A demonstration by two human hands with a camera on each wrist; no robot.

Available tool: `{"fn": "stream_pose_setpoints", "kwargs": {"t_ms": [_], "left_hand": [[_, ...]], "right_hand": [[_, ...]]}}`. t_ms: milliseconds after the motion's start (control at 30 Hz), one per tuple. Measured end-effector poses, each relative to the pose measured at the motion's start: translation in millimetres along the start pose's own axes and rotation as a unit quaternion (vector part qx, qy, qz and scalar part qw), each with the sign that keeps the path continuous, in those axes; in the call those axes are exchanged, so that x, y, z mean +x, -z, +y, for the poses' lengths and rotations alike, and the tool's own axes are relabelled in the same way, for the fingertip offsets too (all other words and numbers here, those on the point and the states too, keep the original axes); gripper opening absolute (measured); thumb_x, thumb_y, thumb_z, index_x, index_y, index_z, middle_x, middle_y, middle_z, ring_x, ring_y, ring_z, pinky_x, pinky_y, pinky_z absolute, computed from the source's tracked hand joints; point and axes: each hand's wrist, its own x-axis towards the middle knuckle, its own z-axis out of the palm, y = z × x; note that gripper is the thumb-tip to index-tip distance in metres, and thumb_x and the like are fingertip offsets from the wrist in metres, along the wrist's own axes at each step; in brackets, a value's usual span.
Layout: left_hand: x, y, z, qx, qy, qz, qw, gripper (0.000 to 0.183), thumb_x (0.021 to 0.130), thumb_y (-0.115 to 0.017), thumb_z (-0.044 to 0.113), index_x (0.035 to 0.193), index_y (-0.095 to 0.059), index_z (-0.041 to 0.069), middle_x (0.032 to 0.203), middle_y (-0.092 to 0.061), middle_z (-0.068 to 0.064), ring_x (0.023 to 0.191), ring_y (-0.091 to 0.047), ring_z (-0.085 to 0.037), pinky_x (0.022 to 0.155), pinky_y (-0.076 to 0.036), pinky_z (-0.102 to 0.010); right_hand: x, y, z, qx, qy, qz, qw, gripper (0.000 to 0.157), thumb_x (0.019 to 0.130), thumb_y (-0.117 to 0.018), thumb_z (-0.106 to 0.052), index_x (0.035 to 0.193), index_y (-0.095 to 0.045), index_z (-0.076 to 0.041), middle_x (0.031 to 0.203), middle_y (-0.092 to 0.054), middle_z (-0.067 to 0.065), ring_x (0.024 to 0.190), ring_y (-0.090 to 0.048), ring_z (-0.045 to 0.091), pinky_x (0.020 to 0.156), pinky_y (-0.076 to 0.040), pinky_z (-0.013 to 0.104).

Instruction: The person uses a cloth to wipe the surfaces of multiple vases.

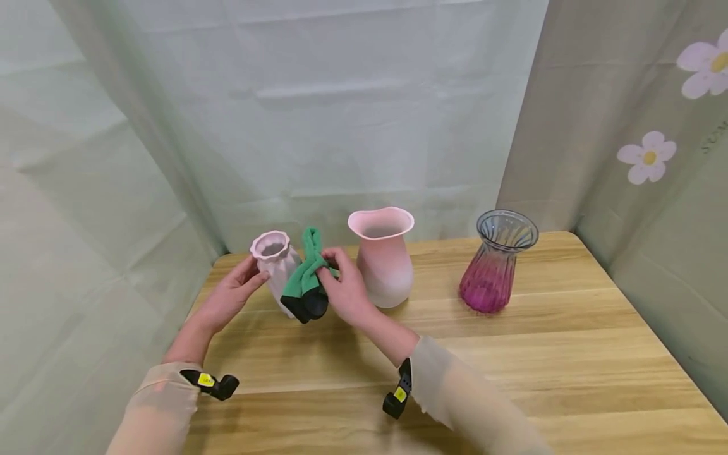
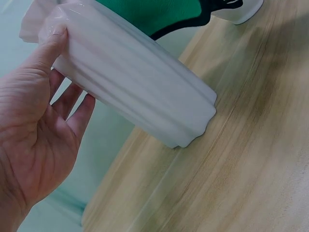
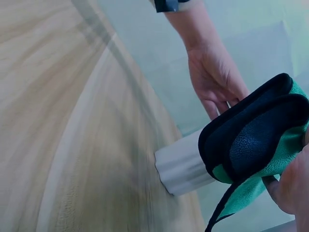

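On the left of the table, a pale pinkish-white vase (image 1: 280,270) with a scalloped rim stands with its base on the wood. My left hand (image 1: 232,296) grips it just below the rim, thumb in front and fingers round the far side, as the left wrist view (image 2: 120,72) also shows. A green cloth (image 1: 307,273) with black edging is pinched, bunched up, in my right hand (image 1: 348,292) beside the vase. In the right wrist view the cloth (image 3: 256,137) hides the vase's upper part. Just right of that hand stands a pink-to-white vase (image 1: 388,268) with a wavy mouth.
A ribbed glass vase (image 1: 490,278), bluish above and magenta below, stands farther right on the wooden table (image 1: 546,379). Pale curtains (image 1: 352,126) hang behind and beside the table. Each wrist wears a black strapped camera.
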Motion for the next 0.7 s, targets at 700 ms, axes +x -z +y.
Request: {"fn": "stream_pose_setpoints", "kwargs": {"t_ms": [700], "left_hand": [[-0.5,-0.7,-1.3,-0.009,-0.016,0.007,0.9998,0.066,0.108,-0.055,0.028,0.165,-0.023,0.020,0.161,-0.033,-0.017,0.144,-0.035,-0.024,0.101,-0.040,-0.011]], "right_hand": [[-52.9,45.5,-40.9,0.054,-0.018,-0.069,0.996,0.016,0.104,-0.055,-0.009,0.120,-0.058,-0.007,0.124,-0.063,0.008,0.120,-0.058,0.020,0.095,-0.052,0.036]]}}
